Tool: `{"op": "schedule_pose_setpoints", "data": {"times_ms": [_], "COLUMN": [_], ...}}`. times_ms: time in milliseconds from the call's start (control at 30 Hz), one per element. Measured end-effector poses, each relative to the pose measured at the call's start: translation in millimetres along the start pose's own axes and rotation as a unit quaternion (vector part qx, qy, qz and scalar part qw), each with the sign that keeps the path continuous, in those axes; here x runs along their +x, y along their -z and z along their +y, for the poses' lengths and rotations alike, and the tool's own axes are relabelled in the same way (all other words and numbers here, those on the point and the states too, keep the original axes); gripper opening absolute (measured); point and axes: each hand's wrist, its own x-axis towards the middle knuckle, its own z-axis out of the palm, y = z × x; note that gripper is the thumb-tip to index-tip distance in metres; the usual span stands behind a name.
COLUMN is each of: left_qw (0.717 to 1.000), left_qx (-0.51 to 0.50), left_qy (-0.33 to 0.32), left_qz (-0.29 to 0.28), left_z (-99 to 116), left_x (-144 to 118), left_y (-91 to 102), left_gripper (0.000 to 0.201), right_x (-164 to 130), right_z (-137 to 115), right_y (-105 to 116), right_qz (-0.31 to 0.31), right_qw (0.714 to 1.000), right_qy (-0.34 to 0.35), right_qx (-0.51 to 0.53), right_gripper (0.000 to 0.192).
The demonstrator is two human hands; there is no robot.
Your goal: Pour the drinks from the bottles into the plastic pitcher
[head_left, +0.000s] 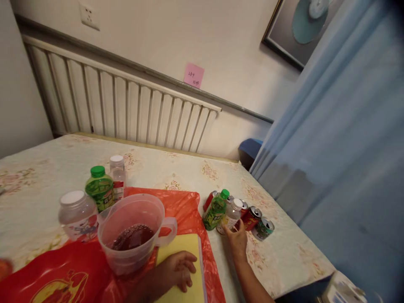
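A floral-print table cover (176,172) spreads in front of a slatted white radiator (126,109) and a wall bearing a pink sticky note (193,75), with blue fabric (347,147) filling the right of the view. At about five o'clock on the table, the right hand (237,240) reaches to a small clear bottle with a white cap (231,215); the bottle stands at twelve o'clock from the palm, the thumb and fingertips touching its lower part, though whether they are closed around it cannot be told. Just beside it at nine o'clock stands a green bottle with a green cap (216,210), and a cluster of drink cans (255,221) lies at three o'clock. The left hand (176,269) rests flat, fingers loosely curled and holding nothing, on a yellow pad (186,252) atop a red plastic bag (176,206). At ten o'clock from that hand sits a clear plastic pitcher (132,233) with dark liquid in its bottom. Behind the pitcher stand a white-capped jar (77,214), a second green bottle (100,187) and a second clear bottle (118,176).
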Motion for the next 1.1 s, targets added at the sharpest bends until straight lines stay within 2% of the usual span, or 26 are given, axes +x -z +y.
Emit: {"op": "schedule_pose_setpoints", "data": {"times_ms": [133,300,500,600,700,800,900,967,1100], "left_qw": [1.0,1.0,1.0,0.997,0.982,0.938,0.887,0.843,0.759], "left_qx": [0.002,0.02,0.021,0.044,0.12,0.251,0.361,0.457,0.616], "left_qy": [0.0,0.003,-0.01,-0.033,-0.081,-0.158,-0.223,-0.231,-0.175], "left_qz": [-0.003,-0.005,0.009,0.052,0.119,0.178,0.182,0.162,0.118], "left_z": [-2,0,-3,3,26,65,106,130,158], "left_x": [1,1,-1,-2,-7,-13,-21,-28,-42], "left_y": [0.5,-0.1,-2.3,-18.0,-50.3,-87.6,-116.1,-128.5,-142.2], "left_gripper": [0.042,0.042,0.047,0.048,0.048,0.056,0.062,0.055,0.035], "right_x": [-1,-2,-20,-37,-52,-65,-78,-84,-93], "right_z": [2,2,-10,-18,-24,-31,-39,-44,-51], "right_y": [-9,-10,14,35,54,70,82,88,96], "right_qz": [-0.001,0.01,-0.014,-0.059,-0.14,-0.223,-0.291,-0.319,-0.327], "right_qw": [1.0,0.999,0.998,0.995,0.985,0.966,0.94,0.925,0.914], "right_qy": [0.009,0.016,0.036,0.067,0.098,0.133,0.179,0.202,0.238], "right_qx": [-0.028,-0.046,-0.041,-0.031,-0.013,0.005,0.019,0.03,0.043], "right_gripper": [0.058,0.05,0.046,0.044,0.041,0.042,0.046,0.046,0.048]}}
